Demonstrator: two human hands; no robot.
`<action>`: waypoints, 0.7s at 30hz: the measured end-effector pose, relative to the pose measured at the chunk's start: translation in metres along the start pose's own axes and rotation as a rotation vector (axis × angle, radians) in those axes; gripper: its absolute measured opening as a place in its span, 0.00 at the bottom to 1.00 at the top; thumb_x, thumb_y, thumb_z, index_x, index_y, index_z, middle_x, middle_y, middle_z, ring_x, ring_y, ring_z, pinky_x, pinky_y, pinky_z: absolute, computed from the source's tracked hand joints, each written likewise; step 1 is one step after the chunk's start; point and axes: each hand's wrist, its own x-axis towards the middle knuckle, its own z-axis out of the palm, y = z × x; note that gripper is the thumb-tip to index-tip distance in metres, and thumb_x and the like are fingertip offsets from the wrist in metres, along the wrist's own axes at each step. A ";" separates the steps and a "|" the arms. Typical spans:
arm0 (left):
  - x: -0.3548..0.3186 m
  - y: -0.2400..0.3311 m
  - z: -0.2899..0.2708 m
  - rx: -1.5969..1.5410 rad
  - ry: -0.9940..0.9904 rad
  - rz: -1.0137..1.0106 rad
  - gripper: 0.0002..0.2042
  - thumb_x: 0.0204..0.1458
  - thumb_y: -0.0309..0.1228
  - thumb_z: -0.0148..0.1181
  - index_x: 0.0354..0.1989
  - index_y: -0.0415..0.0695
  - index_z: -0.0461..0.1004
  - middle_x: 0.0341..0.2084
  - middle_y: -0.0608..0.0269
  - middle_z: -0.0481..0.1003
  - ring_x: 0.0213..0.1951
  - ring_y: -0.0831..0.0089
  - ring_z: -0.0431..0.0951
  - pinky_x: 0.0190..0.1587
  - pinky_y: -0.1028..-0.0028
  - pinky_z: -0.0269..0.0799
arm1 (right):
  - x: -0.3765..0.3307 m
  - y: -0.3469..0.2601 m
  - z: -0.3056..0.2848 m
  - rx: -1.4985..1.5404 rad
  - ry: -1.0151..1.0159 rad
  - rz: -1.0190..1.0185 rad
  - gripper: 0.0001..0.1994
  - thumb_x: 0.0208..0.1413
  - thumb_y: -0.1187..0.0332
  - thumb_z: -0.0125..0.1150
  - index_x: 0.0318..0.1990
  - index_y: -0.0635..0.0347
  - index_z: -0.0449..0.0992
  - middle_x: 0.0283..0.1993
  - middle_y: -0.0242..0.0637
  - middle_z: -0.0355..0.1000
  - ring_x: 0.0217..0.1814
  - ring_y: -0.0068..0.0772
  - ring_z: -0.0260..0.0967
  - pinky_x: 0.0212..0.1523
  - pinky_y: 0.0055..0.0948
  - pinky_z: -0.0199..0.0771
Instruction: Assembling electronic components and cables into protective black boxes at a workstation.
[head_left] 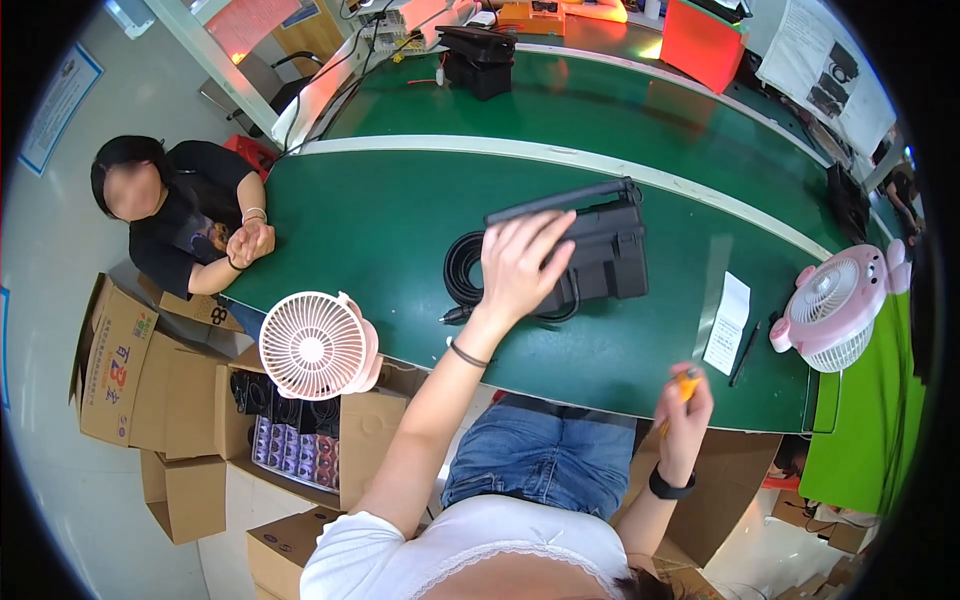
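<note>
A black plastic box-shaped device [612,250] with a long bar along its far side lies on the green table [400,270]. Over its left end is my left hand [522,262], fingers stretched out and apart, seeming to touch it. A coiled black cable [462,270] lies beside that hand, its plug [456,315] pointing left. Near the table's front edge, my right hand [686,412] is closed around a slim orange tool [687,382], slightly blurred; whether it is a screwdriver I cannot tell.
A pale pink fan [318,345] stands at the left edge, a pink animal-shaped fan [835,300] at the right. Between lie a paper sheet [727,325] and a black pen [745,353]. Another person [200,215] sits at the left, hands clasped. Cardboard boxes [180,390] stand below.
</note>
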 end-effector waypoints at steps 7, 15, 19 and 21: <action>-0.074 0.048 -0.025 0.054 -0.164 0.396 0.16 0.46 0.35 0.65 0.46 0.56 0.81 0.46 0.70 0.77 0.52 0.69 0.75 0.58 0.62 0.68 | 0.080 0.033 0.025 0.212 0.219 -0.191 0.05 0.66 0.74 0.50 0.45 0.54 0.63 0.62 0.44 0.66 0.33 0.14 0.64 0.30 0.13 0.67; -0.116 0.032 -0.037 -0.150 0.328 0.526 0.37 0.33 0.36 0.81 0.56 0.56 0.69 0.37 0.72 0.64 0.38 0.73 0.66 0.47 0.70 0.64 | 0.098 0.047 -0.001 0.259 0.188 -0.201 0.07 0.64 0.74 0.54 0.43 0.53 0.63 0.54 0.36 0.70 0.32 0.09 0.63 0.29 0.09 0.64; -0.090 0.019 -0.021 -0.769 -0.035 -0.478 0.61 0.29 0.44 0.82 0.71 0.40 0.45 0.63 0.49 0.57 0.65 0.55 0.58 0.65 0.55 0.56 | 0.107 0.046 -0.011 0.279 0.107 -0.177 0.10 0.62 0.79 0.55 0.43 0.52 0.63 0.44 0.28 0.65 0.47 0.19 0.65 0.52 0.19 0.66; -0.082 0.004 -0.010 -0.884 -0.292 -0.457 0.63 0.32 0.39 0.80 0.73 0.41 0.36 0.69 0.48 0.50 0.70 0.55 0.52 0.70 0.60 0.47 | 0.110 0.042 -0.002 0.285 0.124 -0.171 0.13 0.59 0.82 0.55 0.43 0.52 0.62 0.43 0.28 0.62 0.47 0.18 0.64 0.50 0.17 0.66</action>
